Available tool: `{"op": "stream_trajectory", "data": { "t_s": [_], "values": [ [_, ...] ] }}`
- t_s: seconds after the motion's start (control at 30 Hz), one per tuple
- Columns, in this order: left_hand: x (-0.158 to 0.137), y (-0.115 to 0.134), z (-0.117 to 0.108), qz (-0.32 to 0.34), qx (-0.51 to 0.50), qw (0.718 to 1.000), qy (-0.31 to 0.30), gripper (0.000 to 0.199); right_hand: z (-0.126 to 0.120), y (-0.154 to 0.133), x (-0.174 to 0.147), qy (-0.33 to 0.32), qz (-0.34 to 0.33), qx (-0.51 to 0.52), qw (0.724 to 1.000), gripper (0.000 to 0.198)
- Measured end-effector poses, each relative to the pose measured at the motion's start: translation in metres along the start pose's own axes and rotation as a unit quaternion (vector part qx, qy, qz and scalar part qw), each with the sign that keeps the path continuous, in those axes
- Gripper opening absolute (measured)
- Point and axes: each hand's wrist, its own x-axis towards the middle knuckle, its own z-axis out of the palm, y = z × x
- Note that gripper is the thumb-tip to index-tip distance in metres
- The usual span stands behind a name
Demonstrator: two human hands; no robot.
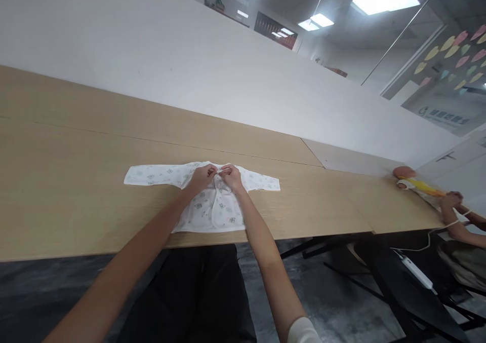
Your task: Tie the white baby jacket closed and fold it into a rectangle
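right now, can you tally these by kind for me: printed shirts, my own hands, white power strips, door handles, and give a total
Printed shirt: 1
Your own hands: 2 (left hand, right hand)
White power strip: 1
Door handle: 1
Total: 5

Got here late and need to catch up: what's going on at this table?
A person's left hand and right hand pinch a small printed shirt near the top of its front opening. The shirt lies on the wooden table, sleeves spread to both sides; any fastener there is too small to make out. Farther right, another person's hands are at a yellow item.
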Motion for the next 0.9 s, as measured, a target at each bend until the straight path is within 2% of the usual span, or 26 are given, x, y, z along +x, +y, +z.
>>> {"op": "stream_trajectory", "data": {
  "t_s": [0.17,0.37,0.43,0.5,0.63,0.8,0.9],
  "values": [
    [-0.001,0.002,0.0,-0.009,0.005,1.0,-0.02,0.022,0.001,-0.002,-0.001,0.014,-0.014,-0.131,0.991,0.012],
    [-0.001,0.008,-0.009,-0.009,0.158,0.987,-0.018,0.021,-0.001,-0.01,-0.006,0.006,-0.045,-0.285,0.957,0.015],
    [-0.001,0.01,-0.013,-0.009,0.202,0.979,-0.031,0.022,-0.006,-0.016,-0.009,-0.016,-0.032,-0.303,0.952,0.013],
    [-0.001,0.013,-0.018,-0.009,0.222,0.973,-0.056,0.025,-0.011,-0.023,-0.013,-0.066,-0.027,-0.303,0.95,0.02],
    [0.0,0.018,-0.023,-0.016,0.203,0.973,-0.11,0.027,-0.012,-0.034,-0.023,-0.156,-0.022,-0.33,0.931,0.027],
    [-0.001,0.023,-0.025,-0.041,0.192,0.969,-0.152,0.028,-0.004,-0.039,-0.029,-0.15,-0.013,-0.4,0.904,0.026],
    [-0.003,0.026,-0.026,-0.038,0.191,0.968,-0.156,0.03,-0.005,-0.038,-0.029,-0.154,-0.016,-0.388,0.909,0.018]
  ]
}}
